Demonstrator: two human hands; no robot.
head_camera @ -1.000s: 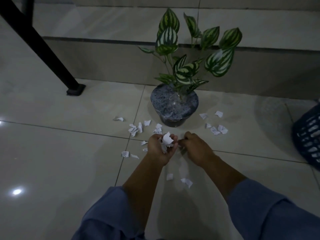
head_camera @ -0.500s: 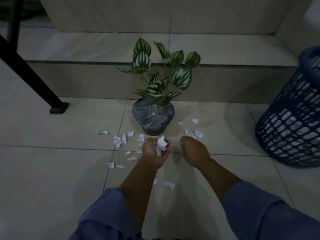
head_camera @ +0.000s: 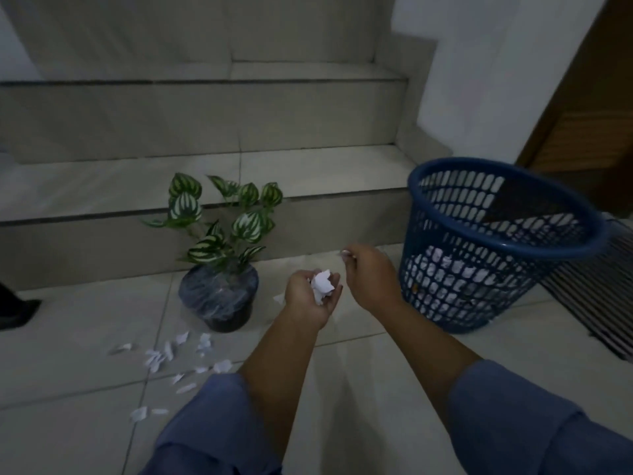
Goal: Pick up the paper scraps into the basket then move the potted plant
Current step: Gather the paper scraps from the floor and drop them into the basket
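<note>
My left hand (head_camera: 310,298) is raised palm up and cups a bunch of white paper scraps (head_camera: 322,284). Just to its right, my right hand (head_camera: 368,274) pinches a small scrap (head_camera: 345,252) at its fingertips, close to the left wall of the blue basket (head_camera: 455,234). White paper shows through the basket's mesh near the bottom. The potted plant (head_camera: 219,296), with striped green leaves and a dark pot, stands on the floor left of my hands. Several loose scraps (head_camera: 164,354) lie on the tiles in front of the pot.
Tiled steps (head_camera: 205,186) rise right behind the plant and basket. A striped mat (head_camera: 596,303) lies at the right of the basket, under a wooden door (head_camera: 589,108). A dark foot of a frame (head_camera: 17,313) sits at the left edge.
Both hands lifted off the floor and moved right toward the basket. The view swung right and up, so the whole basket now shows. My right hand now holds a scrap up.
</note>
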